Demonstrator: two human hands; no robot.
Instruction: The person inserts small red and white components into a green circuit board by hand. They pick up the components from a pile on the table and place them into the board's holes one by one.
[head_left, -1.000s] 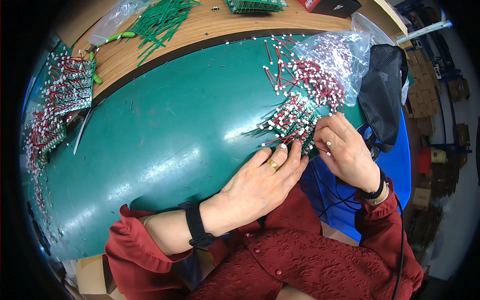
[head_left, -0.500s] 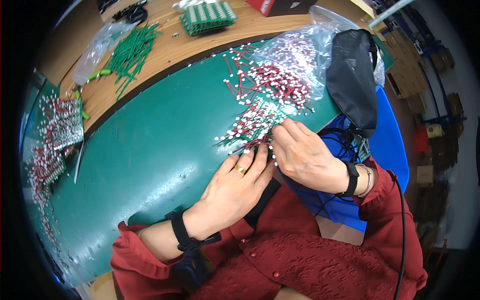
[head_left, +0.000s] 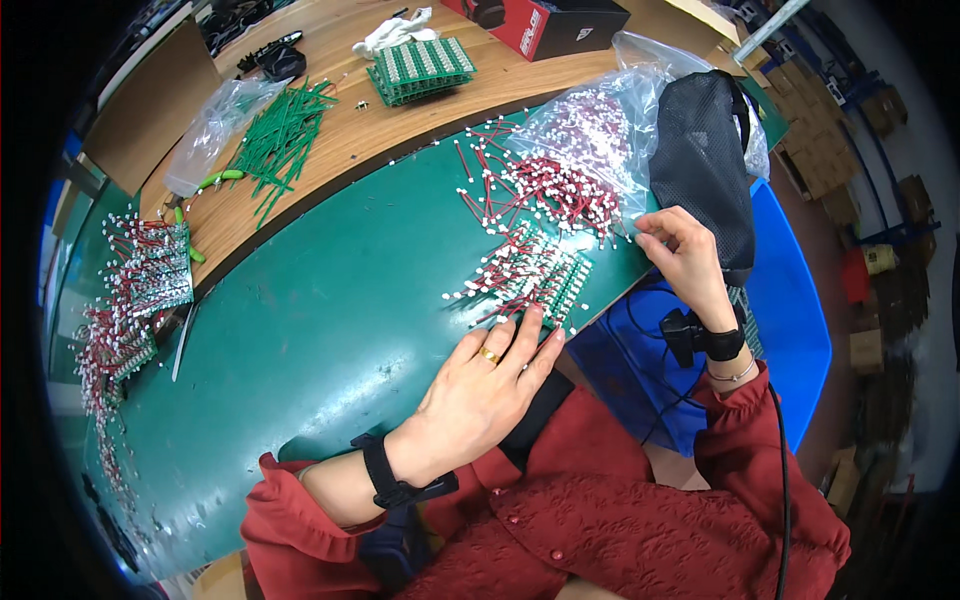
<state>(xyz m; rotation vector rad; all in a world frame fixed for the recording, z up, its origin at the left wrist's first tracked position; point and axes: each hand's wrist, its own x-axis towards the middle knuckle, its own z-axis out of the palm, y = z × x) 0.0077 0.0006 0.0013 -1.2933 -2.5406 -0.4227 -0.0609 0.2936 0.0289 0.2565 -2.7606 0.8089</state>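
Note:
My left hand [head_left: 490, 385] lies with fingers stretched out, their tips on the near edge of a green circuit board [head_left: 568, 290]. Short red wires with white connectors [head_left: 510, 272] stand thickly over the board's left part. Its right part shows bare rows of white sockets. My right hand [head_left: 688, 255] is off the board, thumb and fingertips pinched together at the right edge of a loose pile of red wires with white connectors [head_left: 570, 188]. What sits in the pinch is too small to make out.
A clear plastic bag [head_left: 590, 120] of wires and a black mesh pouch [head_left: 700, 160] lie beyond the pile. At left are wired boards [head_left: 150, 270]. Green strips [head_left: 285, 135] and stacked boards [head_left: 420, 70] lie on the wooden table. A blue bin [head_left: 790, 300] stands at right.
My right hand has moved off the board, up and right to the edge of the wire pile, uncovering the board's sockets. My left hand stays at the board's near edge. The view has shifted slightly.

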